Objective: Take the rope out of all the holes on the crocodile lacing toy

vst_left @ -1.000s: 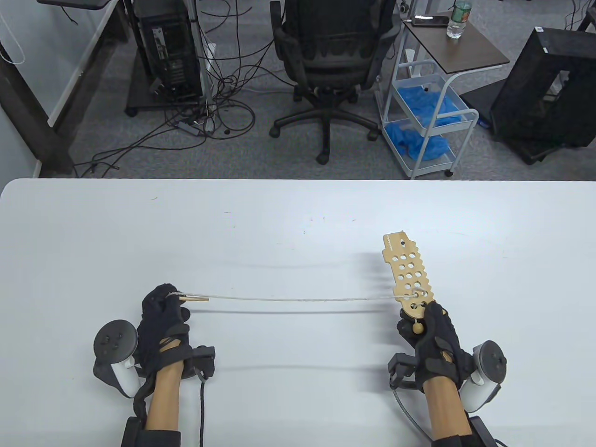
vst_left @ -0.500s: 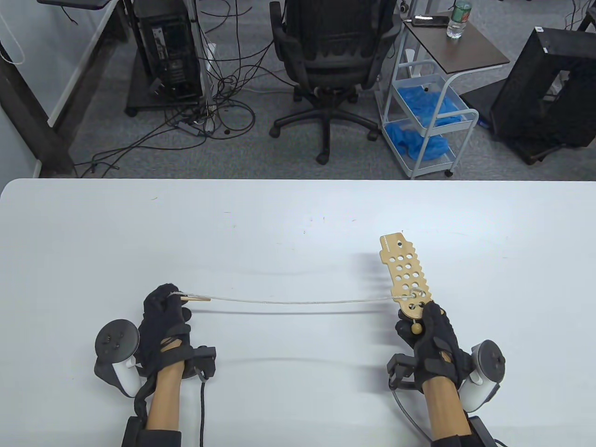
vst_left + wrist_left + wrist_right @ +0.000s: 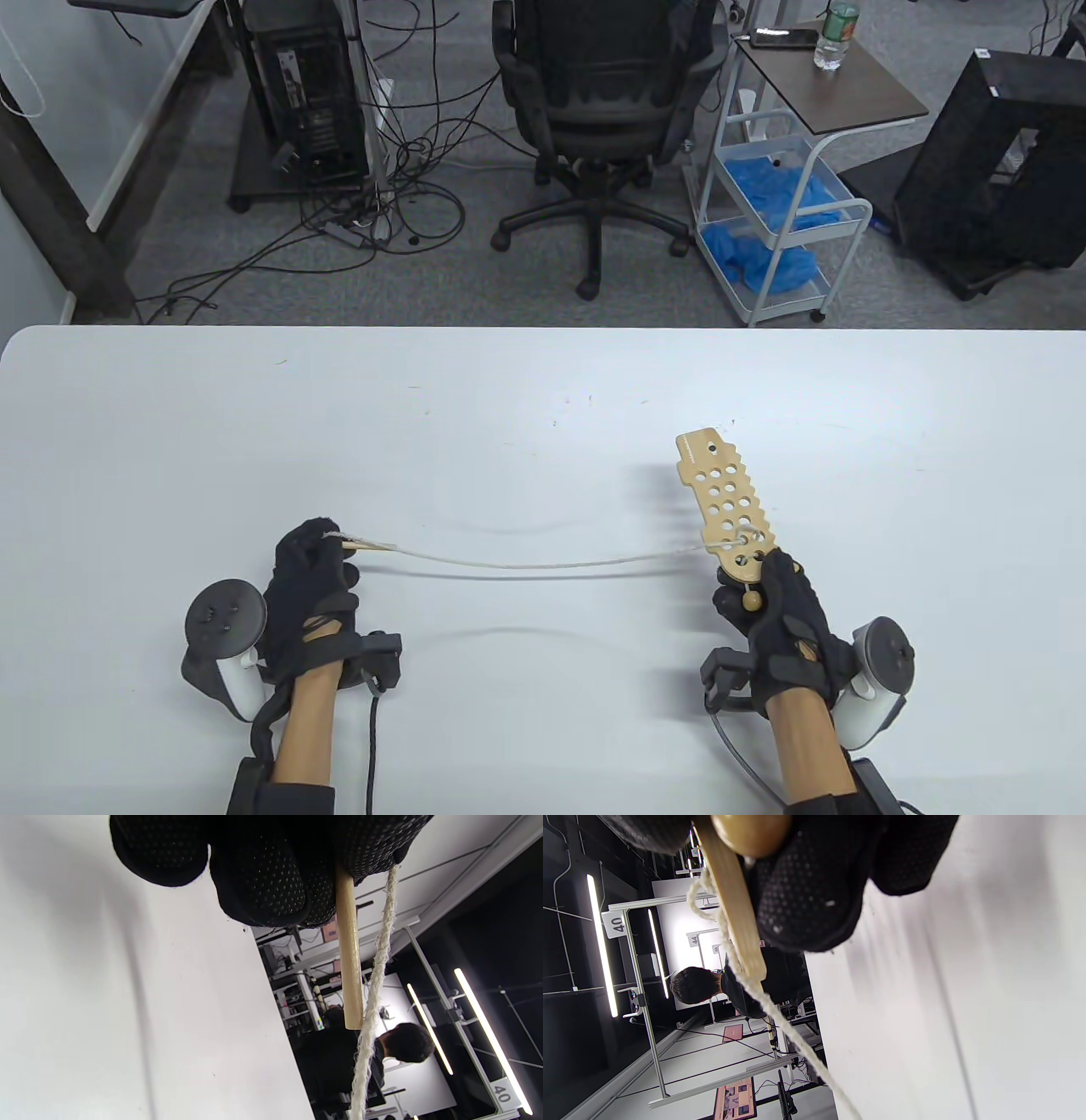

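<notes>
My right hand (image 3: 776, 607) grips the lower end of the wooden crocodile lacing toy (image 3: 721, 501) and holds it above the table. The toy has many round holes. A wooden bead (image 3: 752, 601) hangs at the toy's lower end, and also shows in the right wrist view (image 3: 751, 832). The white rope (image 3: 534, 562) still passes through a hole near my right hand and sags across to my left hand (image 3: 318, 560). My left hand pinches the wooden needle (image 3: 365, 545) at the rope's end; the needle (image 3: 350, 967) and rope (image 3: 375, 984) show in the left wrist view.
The white table (image 3: 543, 407) spreads under both hands. Past its far edge stand an office chair (image 3: 602, 127), a white cart (image 3: 776, 212) with blue cloth, and cables on the floor.
Both hands moved a little toward each other, so the taut rope now sags. The toy tilted slightly left.
</notes>
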Tool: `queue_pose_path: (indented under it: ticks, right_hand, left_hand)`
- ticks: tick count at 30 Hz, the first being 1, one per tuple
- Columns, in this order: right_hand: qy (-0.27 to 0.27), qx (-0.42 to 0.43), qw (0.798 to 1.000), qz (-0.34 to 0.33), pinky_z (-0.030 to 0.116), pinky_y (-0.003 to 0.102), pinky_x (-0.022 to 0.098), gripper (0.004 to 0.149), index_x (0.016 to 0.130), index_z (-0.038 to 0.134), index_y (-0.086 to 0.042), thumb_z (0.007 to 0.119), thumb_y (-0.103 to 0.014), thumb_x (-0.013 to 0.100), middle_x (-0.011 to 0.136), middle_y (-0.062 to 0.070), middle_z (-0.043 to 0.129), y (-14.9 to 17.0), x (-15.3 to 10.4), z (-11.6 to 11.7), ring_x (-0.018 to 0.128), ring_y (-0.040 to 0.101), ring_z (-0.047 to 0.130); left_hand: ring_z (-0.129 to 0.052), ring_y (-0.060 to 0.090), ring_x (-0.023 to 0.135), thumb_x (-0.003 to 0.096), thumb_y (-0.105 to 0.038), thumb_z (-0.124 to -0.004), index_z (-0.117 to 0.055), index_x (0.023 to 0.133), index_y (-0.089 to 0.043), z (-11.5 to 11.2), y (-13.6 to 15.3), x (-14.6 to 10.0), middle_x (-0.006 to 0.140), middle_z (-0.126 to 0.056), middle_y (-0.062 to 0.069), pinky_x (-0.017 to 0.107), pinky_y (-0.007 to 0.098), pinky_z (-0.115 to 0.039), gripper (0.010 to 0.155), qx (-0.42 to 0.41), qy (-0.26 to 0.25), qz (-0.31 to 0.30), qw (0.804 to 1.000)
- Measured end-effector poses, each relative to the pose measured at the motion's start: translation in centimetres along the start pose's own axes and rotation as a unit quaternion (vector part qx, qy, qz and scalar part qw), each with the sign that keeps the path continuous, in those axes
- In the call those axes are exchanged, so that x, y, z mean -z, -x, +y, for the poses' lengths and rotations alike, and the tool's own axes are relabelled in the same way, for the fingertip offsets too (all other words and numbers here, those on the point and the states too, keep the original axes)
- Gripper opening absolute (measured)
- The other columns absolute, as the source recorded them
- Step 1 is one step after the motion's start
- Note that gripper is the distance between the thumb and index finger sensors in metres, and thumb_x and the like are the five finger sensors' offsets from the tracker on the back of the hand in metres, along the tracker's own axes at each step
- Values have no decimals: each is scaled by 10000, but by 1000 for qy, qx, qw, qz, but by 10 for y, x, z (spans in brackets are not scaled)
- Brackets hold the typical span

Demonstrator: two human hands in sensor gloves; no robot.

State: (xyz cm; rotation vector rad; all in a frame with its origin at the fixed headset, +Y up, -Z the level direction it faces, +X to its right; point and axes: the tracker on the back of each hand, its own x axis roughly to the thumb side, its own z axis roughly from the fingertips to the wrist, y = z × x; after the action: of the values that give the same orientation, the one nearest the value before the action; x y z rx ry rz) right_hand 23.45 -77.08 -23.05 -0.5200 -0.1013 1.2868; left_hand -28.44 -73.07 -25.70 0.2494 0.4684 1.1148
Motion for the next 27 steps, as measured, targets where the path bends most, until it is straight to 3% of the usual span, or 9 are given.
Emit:
queue_pose_path:
  ticks: [12,27]
  right_hand:
    - [-25,-33,999,-9,759,535,560,492,860,748,-125,708,-463,505,709,110,946,0,-4,11,437,208,1016]
    - [-92,-94,991,-22,758,544,545,489,850,759,-114,715,-453,500,691,123,952,7,-18,38,419,220,1017]
  left_hand:
    - [-982,107,511,505,-423,-746,-752,919,-333,-13,-10,-6,742,-950,-25,478,417,-846,423,34,8,-46,998]
    - [-988,102,494,499,-434,-754,-766,901,-333,-38,-43,-36,687,-961,-40,475,418,-851,415,99,41,-172,979]
